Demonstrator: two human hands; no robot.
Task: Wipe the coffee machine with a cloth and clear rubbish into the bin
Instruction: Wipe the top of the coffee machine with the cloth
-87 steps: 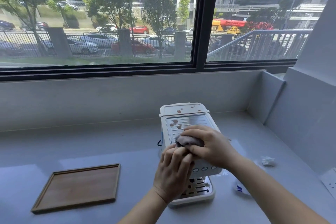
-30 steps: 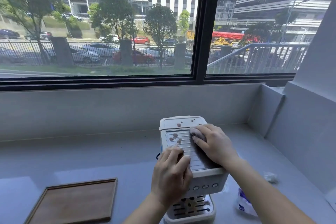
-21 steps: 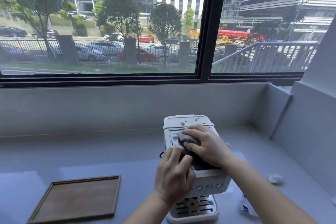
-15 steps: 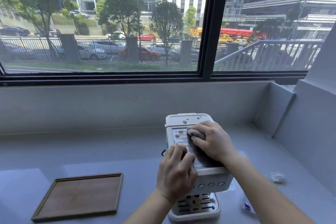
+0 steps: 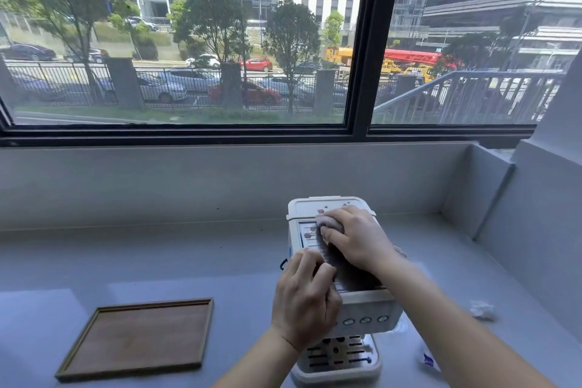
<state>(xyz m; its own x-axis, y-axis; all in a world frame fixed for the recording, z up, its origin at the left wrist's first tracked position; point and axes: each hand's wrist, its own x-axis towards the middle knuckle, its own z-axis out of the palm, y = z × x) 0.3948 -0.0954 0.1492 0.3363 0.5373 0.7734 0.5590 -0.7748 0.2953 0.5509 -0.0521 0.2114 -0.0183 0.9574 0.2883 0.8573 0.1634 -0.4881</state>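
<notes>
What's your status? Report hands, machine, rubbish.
Right hand grips cloth on machine top. Left hand holds its front corner. Spots by cloth; rubbish on counter.

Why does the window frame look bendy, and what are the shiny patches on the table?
Head view: the wide-angle lens bows the window frame near the picture's edges; same head view, daylight reflects as pale patches on the counter, and the right hand with the cloth throws a dark shadow on the coffee machine.

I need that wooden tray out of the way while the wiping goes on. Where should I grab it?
Probably its raised rim: the wooden tray lies flat on the counter, so pinch the near long edge from above, thumb inside, fingers outside.
</notes>
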